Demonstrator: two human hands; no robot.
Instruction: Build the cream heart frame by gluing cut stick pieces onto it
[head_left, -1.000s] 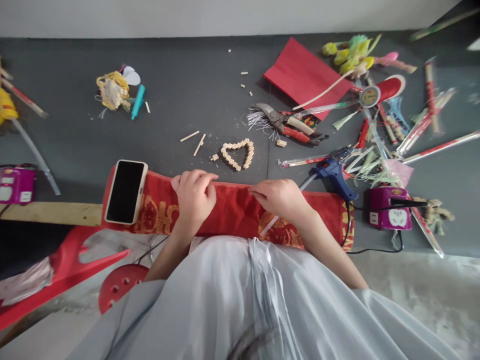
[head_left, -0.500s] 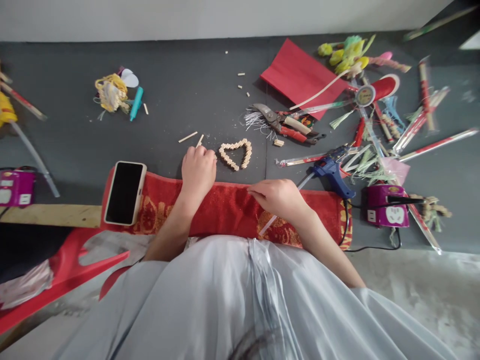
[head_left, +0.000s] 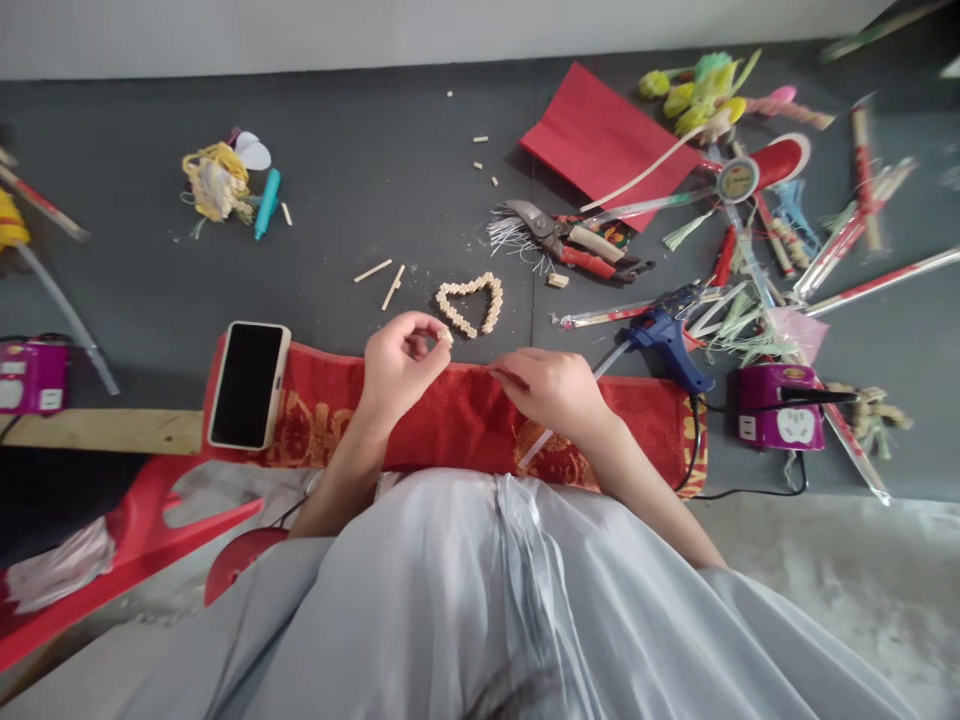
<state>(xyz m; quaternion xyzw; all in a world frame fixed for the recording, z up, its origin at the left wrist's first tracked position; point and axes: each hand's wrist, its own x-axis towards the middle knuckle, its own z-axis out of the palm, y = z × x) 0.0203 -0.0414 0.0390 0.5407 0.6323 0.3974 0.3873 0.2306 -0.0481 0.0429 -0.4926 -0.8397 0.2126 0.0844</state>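
My left hand [head_left: 401, 368] is raised over the near edge of the table, thumb and fingers closed on a small pale stick piece [head_left: 445, 338]. My right hand [head_left: 553, 388] hovers over the red towel [head_left: 457, 420], its thumb and fingertips pressed together; whatever is between them is too small to make out. Just beyond both hands lies a heart-shaped outline [head_left: 495, 300] built of short pale pieces. Two thin pale sticks [head_left: 393, 287] rest on the grey table to its left.
Right of the heart are pruning shears [head_left: 555, 235], a blue glue gun [head_left: 667, 345], red paper [head_left: 600, 140], a red thread spool [head_left: 776, 170] and a purple power socket [head_left: 780, 408]. A phone [head_left: 250, 385] lies on the towel's left end. A turquoise marker [head_left: 267, 204] sits farther back.
My left hand has turned and drawn back from the loose sticks, and a small pale piece now shows at its fingertips. My right hand has barely moved.
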